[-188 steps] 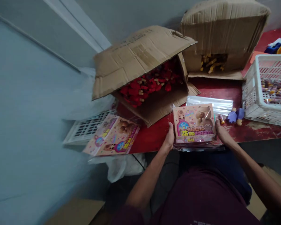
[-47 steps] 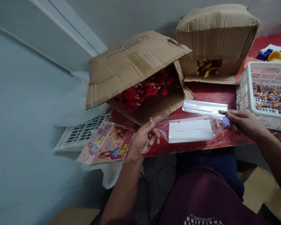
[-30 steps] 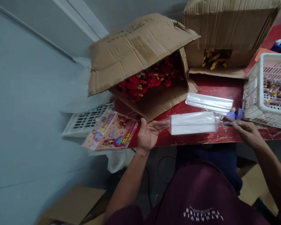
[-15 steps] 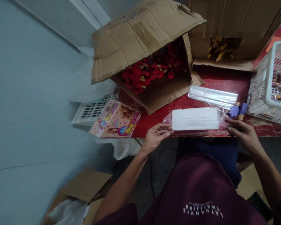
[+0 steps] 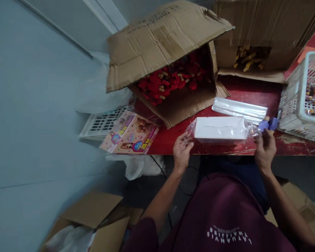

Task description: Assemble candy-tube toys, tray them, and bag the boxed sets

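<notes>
A white box (image 5: 220, 128) in a clear plastic bag lies across the red table near its front edge. The plastic is bunched and twisted at both of the box's ends. My left hand (image 5: 182, 150) is closed at the left end, its fingers and thumb pinching the plastic bag (image 5: 191, 128). At the other end my right hand (image 5: 265, 150) has its fingers curled by the bunched plastic, partly hiding what they grip. Just beyond those fingers lie purple pieces with tan wooden-looking ends (image 5: 273, 123). A flat stack of clear plastic sleeves (image 5: 238, 107) rests behind the box.
An open cardboard box (image 5: 168, 45) of red pieces stands behind, with another carton (image 5: 252, 28) of yellow pieces beside it. A white basket (image 5: 294, 101) holds small wrapped items at right. A printed colourful sheet (image 5: 131, 133) lies at the table's left end.
The white box has rolled, so another face shows, and the plastic at its ends is more tightly bunched. My left hand has moved slightly right; my right hand has turned upright.
</notes>
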A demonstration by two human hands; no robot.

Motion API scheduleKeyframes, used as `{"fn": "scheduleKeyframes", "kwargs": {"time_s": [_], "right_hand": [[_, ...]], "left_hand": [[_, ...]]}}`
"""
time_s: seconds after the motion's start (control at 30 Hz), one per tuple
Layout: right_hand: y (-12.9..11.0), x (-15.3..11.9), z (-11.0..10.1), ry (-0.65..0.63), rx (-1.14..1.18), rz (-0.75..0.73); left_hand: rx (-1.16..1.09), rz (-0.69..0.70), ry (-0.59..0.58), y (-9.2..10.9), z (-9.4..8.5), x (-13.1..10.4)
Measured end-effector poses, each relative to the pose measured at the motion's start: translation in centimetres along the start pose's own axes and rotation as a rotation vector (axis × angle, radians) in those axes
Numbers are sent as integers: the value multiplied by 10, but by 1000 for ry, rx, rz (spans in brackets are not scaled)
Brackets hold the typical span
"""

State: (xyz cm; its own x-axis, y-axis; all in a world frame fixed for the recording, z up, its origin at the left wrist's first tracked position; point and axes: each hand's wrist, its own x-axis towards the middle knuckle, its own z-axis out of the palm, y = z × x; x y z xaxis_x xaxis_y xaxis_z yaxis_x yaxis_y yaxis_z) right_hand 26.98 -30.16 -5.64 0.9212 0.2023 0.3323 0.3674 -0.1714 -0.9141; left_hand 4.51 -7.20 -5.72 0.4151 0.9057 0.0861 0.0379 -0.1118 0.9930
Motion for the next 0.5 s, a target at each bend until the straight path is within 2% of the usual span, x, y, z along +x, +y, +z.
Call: {"fn": "scheduleKeyframes", "kwargs": {"time_s": [0.07,0.1,0.13,0.17,0.23,0.27,0.3,0.37,0.43,0.5], "right_hand": [[-22,-10,-7,177,-92,-146],[-34,-15,-7,212,-134,-246],[-45,-18,-3,195,-162,-359],[-56,-21,5,134,-177,-475],[-70,-20,30,-72,-230,-661],[-74,-18,45,-172,-294,-710],[-75,-14,59,-249,-383,-726],[-70,-4,79,-290,-566,-663],[-57,6,87,-207,-649,-543],[-39,12,86,-122,-596,-443]], "left_hand": [[80,101,135,11,2,-9],[160,212,192,18,6,-13],[253,350,198,25,13,-15],[351,495,142,30,21,-15],[541,737,-103,35,41,-9],[625,816,-218,32,50,-3],[699,871,-291,27,57,4],[789,932,-316,8,63,18],[790,971,-276,-14,61,31],[727,988,-214,-32,57,39]]}}
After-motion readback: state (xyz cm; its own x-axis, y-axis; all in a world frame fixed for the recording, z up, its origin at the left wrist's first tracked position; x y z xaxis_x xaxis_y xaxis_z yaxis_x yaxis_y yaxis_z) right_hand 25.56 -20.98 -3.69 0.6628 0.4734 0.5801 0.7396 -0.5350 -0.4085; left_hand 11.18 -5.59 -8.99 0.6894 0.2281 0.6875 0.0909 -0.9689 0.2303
